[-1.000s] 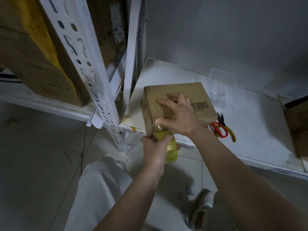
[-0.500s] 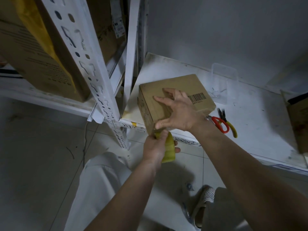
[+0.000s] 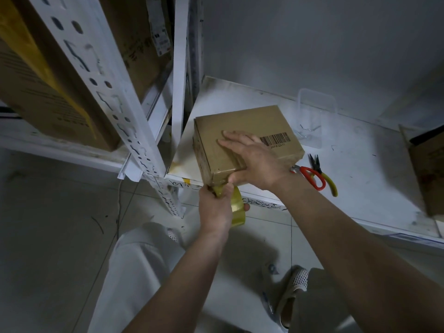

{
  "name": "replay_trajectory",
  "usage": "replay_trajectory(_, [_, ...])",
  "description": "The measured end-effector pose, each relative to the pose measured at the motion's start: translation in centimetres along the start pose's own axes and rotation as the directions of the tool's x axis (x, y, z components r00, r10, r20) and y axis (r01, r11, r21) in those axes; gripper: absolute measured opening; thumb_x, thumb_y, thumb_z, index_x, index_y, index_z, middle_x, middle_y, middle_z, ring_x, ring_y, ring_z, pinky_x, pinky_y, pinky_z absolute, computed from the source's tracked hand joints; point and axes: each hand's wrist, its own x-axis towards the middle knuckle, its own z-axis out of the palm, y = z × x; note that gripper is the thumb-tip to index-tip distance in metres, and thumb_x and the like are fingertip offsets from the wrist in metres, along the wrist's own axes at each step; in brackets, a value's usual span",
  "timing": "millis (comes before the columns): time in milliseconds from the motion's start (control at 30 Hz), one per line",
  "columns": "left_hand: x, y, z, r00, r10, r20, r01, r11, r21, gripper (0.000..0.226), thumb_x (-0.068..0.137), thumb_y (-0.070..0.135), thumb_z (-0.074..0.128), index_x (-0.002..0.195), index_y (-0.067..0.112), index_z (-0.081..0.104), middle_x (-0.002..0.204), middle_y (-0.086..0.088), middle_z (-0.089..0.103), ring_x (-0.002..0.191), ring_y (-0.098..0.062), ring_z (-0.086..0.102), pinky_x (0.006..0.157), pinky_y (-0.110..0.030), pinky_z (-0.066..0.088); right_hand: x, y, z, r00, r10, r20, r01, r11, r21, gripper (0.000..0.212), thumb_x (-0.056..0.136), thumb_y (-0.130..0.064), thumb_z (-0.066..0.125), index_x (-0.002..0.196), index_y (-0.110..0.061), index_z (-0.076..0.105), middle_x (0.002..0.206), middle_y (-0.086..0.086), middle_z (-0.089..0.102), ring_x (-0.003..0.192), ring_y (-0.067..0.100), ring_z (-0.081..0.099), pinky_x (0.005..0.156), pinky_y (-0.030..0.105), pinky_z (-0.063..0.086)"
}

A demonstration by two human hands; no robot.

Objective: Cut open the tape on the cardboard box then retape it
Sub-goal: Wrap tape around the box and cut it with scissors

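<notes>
stage: retaping, cutting looks done | cardboard box [image 3: 242, 138] sits at the shelf [image 3: 360, 188] front-left corner | your right hand [image 3: 252, 157] presses flat on its top, fingers spread | your left hand [image 3: 215, 207] grips the tape roll [image 3: 237, 207] below the front edge | left: tape strip still joined to the roll, scissors [image 3: 314, 175] idle beside the box

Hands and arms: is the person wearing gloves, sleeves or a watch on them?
No. The left hand and right hand are bare, with no gloves, rings or watch showing. Both forearms are bare too; no sleeve reaches into view.
</notes>
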Motion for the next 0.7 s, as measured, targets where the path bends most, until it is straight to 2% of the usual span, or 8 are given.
replay_trajectory(167, [-0.6, -0.5, 0.1, 0.998, -0.059, 0.004, 0.059, 0.993, -0.106, 0.033, 0.091, 0.012, 0.059, 0.116, 0.002, 0.04, 0.102, -0.019, 0.066, 0.05, -0.021, 0.068, 0.047, -0.03, 0.055, 0.0, -0.1, 0.5, 0.999, -0.006, -0.031, 0.005, 0.999, -0.04, 0.088, 0.074, -0.033, 0.075, 0.147, -0.03, 0.025, 0.156, -0.012, 0.016, 0.143, 0.013, 0.01, 0.114, 0.031, 0.01])
replay_trajectory(367, [0.8, 1.3, 0.4, 0.997, -0.071, -0.015, 0.071, 0.997, -0.004, 0.019, 0.087, 0.01, 0.059, 0.104, 0.002, 0.06, 0.1, -0.025, 0.067, 0.042, -0.025, 0.064, 0.041, -0.028, 0.05, 0.3, -0.1, 1.2, 0.997, 0.01, -0.074, -0.018, 0.994, -0.108, 0.083, 0.082, -0.037, 0.067, 0.149, -0.029, 0.017, 0.158, -0.011, 0.009, 0.145, 0.011, 0.003, 0.113, 0.027, 0.002])
replay_trajectory(500, [1.3, 1.7, 0.6, 0.995, -0.09, -0.037, 0.092, 0.995, 0.042, 0.04, 0.083, 0.008, 0.059, 0.119, 0.004, 0.043, 0.109, -0.021, 0.063, 0.044, -0.027, 0.066, 0.041, -0.029, 0.049, -1.2, 0.0, 1.4, 0.971, 0.024, -0.238, -0.019, 0.999, 0.027, 0.068, 0.08, -0.043, 0.067, 0.141, -0.027, 0.041, 0.151, -0.003, 0.031, 0.14, 0.016, 0.022, 0.113, 0.033, 0.016])
replay_trajectory(533, [1.3, 1.5, 0.6, 0.996, -0.082, -0.035, 0.083, 0.995, 0.045, 0.04, 0.083, 0.006, 0.058, 0.12, 0.006, 0.041, 0.111, -0.021, 0.063, 0.045, -0.027, 0.066, 0.042, -0.03, 0.05, -2.2, 0.5, 1.9, 0.907, 0.111, -0.407, -0.063, 0.99, 0.129, 0.057, 0.08, -0.044, 0.065, 0.132, -0.024, 0.053, 0.141, 0.001, 0.043, 0.131, 0.018, 0.034, 0.108, 0.033, 0.027])
replay_trajectory(600, [1.0, 1.1, 0.7, 0.998, -0.062, -0.032, 0.063, 0.998, 0.032, 0.037, 0.084, 0.005, 0.056, 0.118, 0.011, 0.041, 0.109, -0.019, 0.063, 0.046, -0.025, 0.067, 0.047, -0.031, 0.052, -4.5, 2.4, 2.7, 0.575, 0.451, -0.682, -0.22, 0.889, 0.402, 0.034, 0.084, -0.033, 0.058, 0.11, -0.011, 0.062, 0.118, 0.009, 0.052, 0.11, 0.023, 0.049, 0.092, 0.032, 0.042])
replay_trajectory(633, [0.8, 1.0, 0.7, 0.998, -0.054, -0.036, 0.055, 0.998, 0.023, 0.035, 0.086, 0.006, 0.056, 0.116, 0.014, 0.041, 0.106, -0.018, 0.064, 0.047, -0.024, 0.068, 0.051, -0.032, 0.053, -5.5, 3.9, 3.3, 0.392, 0.626, -0.674, -0.318, 0.78, 0.539, 0.024, 0.087, -0.022, 0.055, 0.105, -0.007, 0.061, 0.114, 0.011, 0.051, 0.104, 0.026, 0.052, 0.088, 0.033, 0.044])
replay_trajectory(667, [0.8, 0.9, 0.7, 0.998, -0.045, -0.039, 0.045, 0.999, 0.016, 0.034, 0.087, 0.006, 0.056, 0.116, 0.015, 0.041, 0.103, -0.017, 0.065, 0.048, -0.022, 0.068, 0.054, -0.033, 0.053, -6.2, 5.5, 3.9, 0.282, 0.744, -0.606, -0.445, 0.661, 0.604, 0.021, 0.088, -0.013, 0.053, 0.107, -0.005, 0.059, 0.116, 0.012, 0.05, 0.105, 0.028, 0.052, 0.088, 0.033, 0.043])
replay_trajectory(700, [0.7, 0.9, 0.8, 0.998, -0.038, -0.042, 0.038, 0.999, 0.009, 0.034, 0.087, 0.007, 0.055, 0.116, 0.016, 0.041, 0.098, -0.015, 0.065, 0.048, -0.022, 0.068, 0.056, -0.035, 0.053, -6.6, 7.1, 4.6, 0.271, 0.807, -0.524, -0.596, 0.568, 0.567, 0.024, 0.09, -0.01, 0.051, 0.113, -0.004, 0.057, 0.121, 0.013, 0.049, 0.109, 0.028, 0.052, 0.09, 0.033, 0.042])
